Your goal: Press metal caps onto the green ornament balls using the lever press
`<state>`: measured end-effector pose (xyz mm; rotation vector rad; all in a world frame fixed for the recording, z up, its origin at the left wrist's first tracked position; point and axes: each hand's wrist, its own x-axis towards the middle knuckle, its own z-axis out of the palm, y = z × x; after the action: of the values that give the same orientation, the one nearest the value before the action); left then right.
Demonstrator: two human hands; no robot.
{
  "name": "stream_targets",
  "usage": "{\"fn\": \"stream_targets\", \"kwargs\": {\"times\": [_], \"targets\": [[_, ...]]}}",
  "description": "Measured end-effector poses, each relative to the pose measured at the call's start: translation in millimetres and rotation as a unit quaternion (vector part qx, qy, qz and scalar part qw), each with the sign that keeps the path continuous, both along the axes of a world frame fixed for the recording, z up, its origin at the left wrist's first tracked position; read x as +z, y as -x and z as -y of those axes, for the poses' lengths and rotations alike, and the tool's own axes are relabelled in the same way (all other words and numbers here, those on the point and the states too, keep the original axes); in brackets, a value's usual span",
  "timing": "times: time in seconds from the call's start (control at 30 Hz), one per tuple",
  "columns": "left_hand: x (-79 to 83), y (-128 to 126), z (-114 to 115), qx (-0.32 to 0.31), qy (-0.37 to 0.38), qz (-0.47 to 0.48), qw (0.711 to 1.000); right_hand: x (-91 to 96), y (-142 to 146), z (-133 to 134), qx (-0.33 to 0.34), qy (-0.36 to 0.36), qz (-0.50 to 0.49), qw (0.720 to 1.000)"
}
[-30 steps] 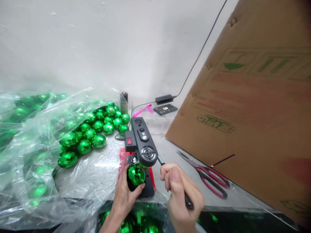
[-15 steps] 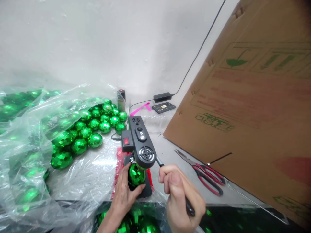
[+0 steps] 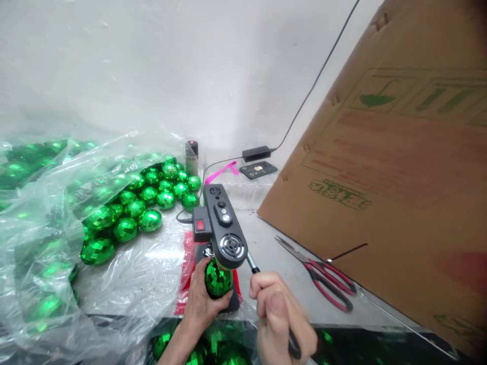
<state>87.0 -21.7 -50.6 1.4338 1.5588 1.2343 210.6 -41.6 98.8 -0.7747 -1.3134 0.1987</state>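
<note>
My left hand (image 3: 203, 303) is closed round a faceted green ball (image 3: 217, 279) and keeps it on the base under the head of a small black press machine (image 3: 222, 228). My right hand (image 3: 279, 319) is wrapped round the black grip of the machine's lever (image 3: 251, 263), which slopes down to the right from the head. The machine has a red switch (image 3: 200, 225) on its left side and stands on a red sheet (image 3: 188, 271).
Many green faceted balls (image 3: 125, 213) lie on and inside clear plastic bags (image 3: 41, 243) at left. Red-handled scissors (image 3: 323, 276) lie to the right, before a big tilted cardboard box (image 3: 399, 167). A power adapter (image 3: 257, 153), a dark card (image 3: 261, 170) and a small can (image 3: 192, 152) stand near the wall.
My right hand has pulled the lever grip lower and nearer to me. My left hand keeps the ball under the machine head. The view shifted slightly.
</note>
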Motion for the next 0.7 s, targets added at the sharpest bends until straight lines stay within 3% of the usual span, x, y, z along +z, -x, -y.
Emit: {"fn": "stream_targets", "kwargs": {"times": [0.17,0.43,0.7], "targets": [[-0.8,0,1,-0.002,-0.002,0.001,1.0,-16.8,1,-1,-0.004,0.0,0.001,1.0],[-1.6,2,2,-0.018,0.01,0.012,1.0,-5.7,1,1,-0.038,0.006,0.049,0.998],[-7.0,3,1,-0.02,0.019,0.012,1.0,-12.5,-4,1,-0.02,0.005,0.053,0.998]]}}
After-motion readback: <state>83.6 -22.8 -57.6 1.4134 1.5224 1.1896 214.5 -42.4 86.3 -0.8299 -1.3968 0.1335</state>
